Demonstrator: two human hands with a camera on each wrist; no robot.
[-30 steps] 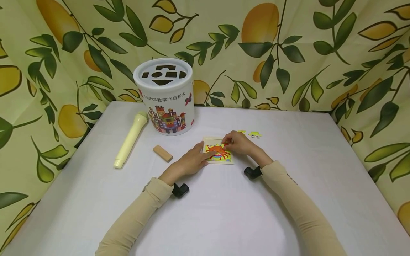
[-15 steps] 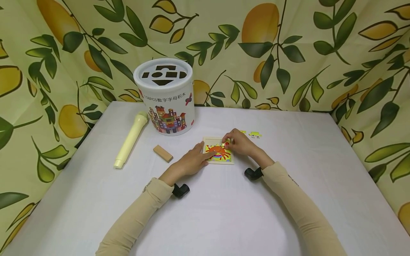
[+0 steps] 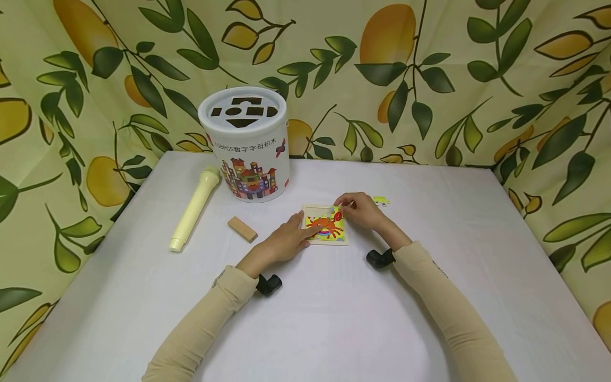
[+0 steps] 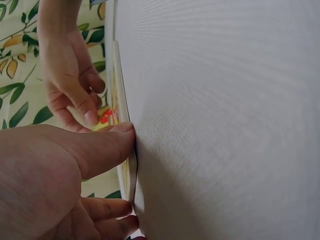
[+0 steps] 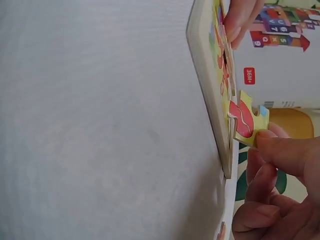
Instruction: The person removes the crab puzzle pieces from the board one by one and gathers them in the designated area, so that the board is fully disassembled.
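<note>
Fruit-print curtain [image 3: 324, 32] behind white table [image 3: 310, 329]. Bucket [image 3: 250, 143] far left; microphone [image 3: 194, 209] left of it; block [image 3: 243, 229] nearer. Puzzle [image 3: 335, 230] mid-table, right of block. Left hand [image 3: 282, 239], fingers extended, rests on puzzle's left side. Right hand [image 3: 361, 210] pinches piece [image 5: 245, 120], thumb against fingers, at puzzle's far right corner. Loose piece [image 3: 381, 201] lies just beyond right hand.

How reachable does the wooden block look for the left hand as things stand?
Probably yes: in the head view, the wooden block lies close beside the left hand, with only white tablecloth between them, though the hand would have to let go of the crab puzzle.
</note>
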